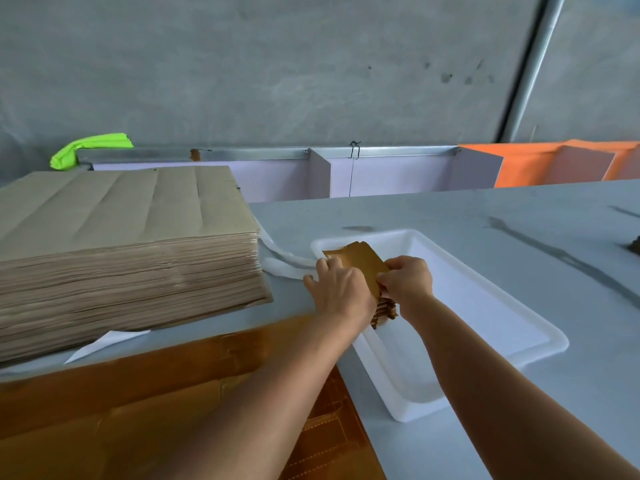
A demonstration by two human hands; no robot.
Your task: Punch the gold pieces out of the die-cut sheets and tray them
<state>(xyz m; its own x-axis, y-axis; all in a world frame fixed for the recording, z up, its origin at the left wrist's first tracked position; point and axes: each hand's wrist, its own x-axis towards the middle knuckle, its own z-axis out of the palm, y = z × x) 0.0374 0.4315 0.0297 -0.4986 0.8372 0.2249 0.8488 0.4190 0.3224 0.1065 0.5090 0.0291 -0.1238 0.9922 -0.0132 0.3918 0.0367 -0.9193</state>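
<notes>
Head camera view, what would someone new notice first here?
Both hands, the left hand and right hand, grip a stack of gold pieces over the near-left end of a white tray at centre. A tall pile of brown sheets fills the left of the grey table, and a gold die-cut sheet lies along the near edge.

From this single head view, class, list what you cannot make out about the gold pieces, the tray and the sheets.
1. How many gold pieces are in the bundle: the left hand and right hand cover most of it.
2. Whether the bundle touches the white tray: the hands hide its underside.
3. The gold die-cut sheets: blurred and cut off by the bottom edge.
4. The brown stack: cut off at the left edge.
</notes>
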